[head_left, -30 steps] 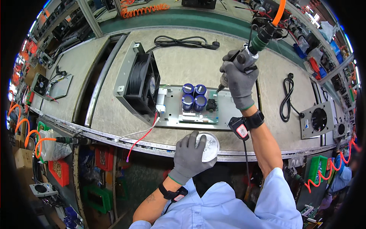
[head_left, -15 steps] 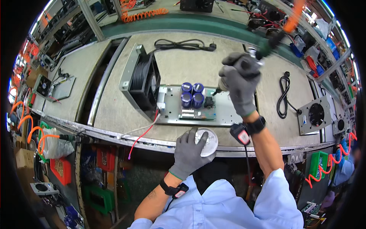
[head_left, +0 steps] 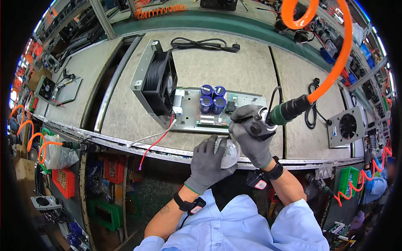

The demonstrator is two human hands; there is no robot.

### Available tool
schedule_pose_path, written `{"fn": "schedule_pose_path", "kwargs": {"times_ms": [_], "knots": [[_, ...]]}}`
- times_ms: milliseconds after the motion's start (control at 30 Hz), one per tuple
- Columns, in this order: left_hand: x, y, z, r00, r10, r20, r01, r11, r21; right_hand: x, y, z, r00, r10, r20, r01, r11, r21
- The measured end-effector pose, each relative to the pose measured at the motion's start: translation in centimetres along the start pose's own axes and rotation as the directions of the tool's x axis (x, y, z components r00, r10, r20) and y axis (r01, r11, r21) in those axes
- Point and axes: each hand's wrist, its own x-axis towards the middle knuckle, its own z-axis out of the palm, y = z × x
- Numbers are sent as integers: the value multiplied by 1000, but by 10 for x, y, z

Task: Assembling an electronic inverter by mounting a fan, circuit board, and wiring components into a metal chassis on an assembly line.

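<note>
My gloved left hand [head_left: 206, 162] grips a small round white dish [head_left: 230, 155] with small shiny screws in it, just off the table's front edge. My gloved right hand [head_left: 253, 140] is wrapped round a pneumatic screwdriver [head_left: 258, 124], low beside the dish; its bit is hidden. Behind the hands lies a metal base plate [head_left: 190, 119] with a green circuit board [head_left: 222, 122] bearing several blue-purple capacitors [head_left: 206, 103]. The right hand and screwdriver cover part of the board. A large black fan [head_left: 159, 85] on a metal panel stands at the plate's left end.
An orange coiled hose [head_left: 341, 62] arches from the screwdriver. A black power cord [head_left: 199, 44] lies at the back. To the right sit another cord [head_left: 312, 111] and a fan panel [head_left: 346, 126]. Red and white wires [head_left: 153, 151] hang over the front edge. A metal rail [head_left: 115, 88] crosses at left.
My right hand has brought the screwdriver down and toward me, from above the board's right side to beside the dish. The dish is now tilted differently in my left hand.
</note>
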Motion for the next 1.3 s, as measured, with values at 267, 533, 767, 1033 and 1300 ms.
{"fn": "schedule_pose_path", "kwargs": {"times_ms": [267,533,767,1033,1300], "knots": [[0,-2,1,999,-1,41,0,1000,22,-3,7,0,1000,1,-29,-2,999,-49],[-1,-3,3,999,-14,51,14,1000,12,-2,16,-7,997,64,46,-61,995,-73],[0,-4,1,996,-23,84,22,1000,13,24,-13,17,996,61,64,-57,997,-58],[0,-5,3,999,-19,30,19,1000,-6,132,-5,79,951,-310,11,305,942,139],[-3,-8,2,999,-17,35,17,1000,-19,155,41,98,995,-96,12,95,993,75]]}}
